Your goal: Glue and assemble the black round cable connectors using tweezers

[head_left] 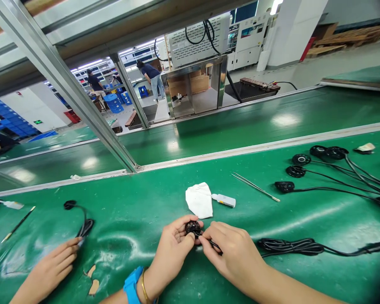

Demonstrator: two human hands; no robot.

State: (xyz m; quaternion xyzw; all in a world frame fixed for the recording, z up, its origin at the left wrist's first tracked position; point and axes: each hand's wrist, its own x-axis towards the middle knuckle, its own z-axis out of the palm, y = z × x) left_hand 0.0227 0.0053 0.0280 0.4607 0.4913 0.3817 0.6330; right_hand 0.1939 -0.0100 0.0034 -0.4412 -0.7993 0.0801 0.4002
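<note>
My left hand (172,249), with a blue watch and a gold bangle at the wrist, is closed around a small round black part (193,228) just above the green table (129,261). My right hand (234,253) pinches the thin black cable where it leaves that part. The cable runs right into a coiled black bundle (291,246) lying on the table. Both hands touch each other at the part.
A white cloth (199,199), a small white tube (224,200) and tweezers (255,186) lie just beyond my hands. Several round black parts with cables (300,159) lie at the right. Another person's hand (50,266) rests at lower left beside a black cable (85,226). A slanted metal post (69,88) stands behind.
</note>
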